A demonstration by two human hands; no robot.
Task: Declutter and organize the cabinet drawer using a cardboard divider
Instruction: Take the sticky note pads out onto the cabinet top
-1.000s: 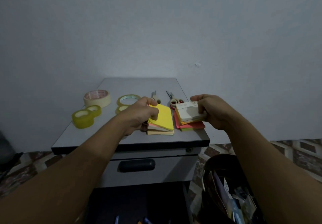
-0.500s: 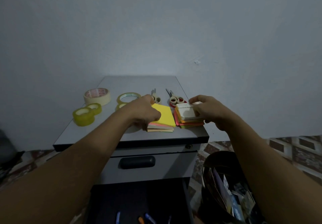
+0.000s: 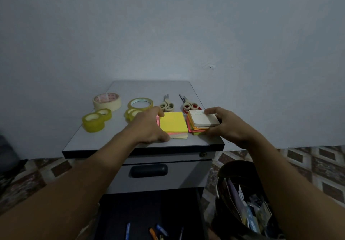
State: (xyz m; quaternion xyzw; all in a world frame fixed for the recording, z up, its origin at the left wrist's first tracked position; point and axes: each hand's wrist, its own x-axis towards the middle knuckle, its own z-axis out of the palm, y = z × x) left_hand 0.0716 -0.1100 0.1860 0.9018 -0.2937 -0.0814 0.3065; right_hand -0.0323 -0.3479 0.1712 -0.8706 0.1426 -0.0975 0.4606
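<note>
At frame centre on the grey metal cabinet top (image 3: 149, 90), our left hand (image 3: 147, 127) pinches the square yellow sticky-note stack (image 3: 173, 122), and our right hand (image 3: 228, 125) grips the white paper block (image 3: 201, 119) beside it.

We take this for a home or small-office corner: a grey pedestal cabinet (image 3: 149, 90) against a plain painted wall (image 3: 168, 24) on patterned floor tiles (image 3: 308, 165), topped with tape rolls (image 3: 106, 101), scissors (image 3: 166, 105) and sticky notes (image 3: 173, 123).
</note>
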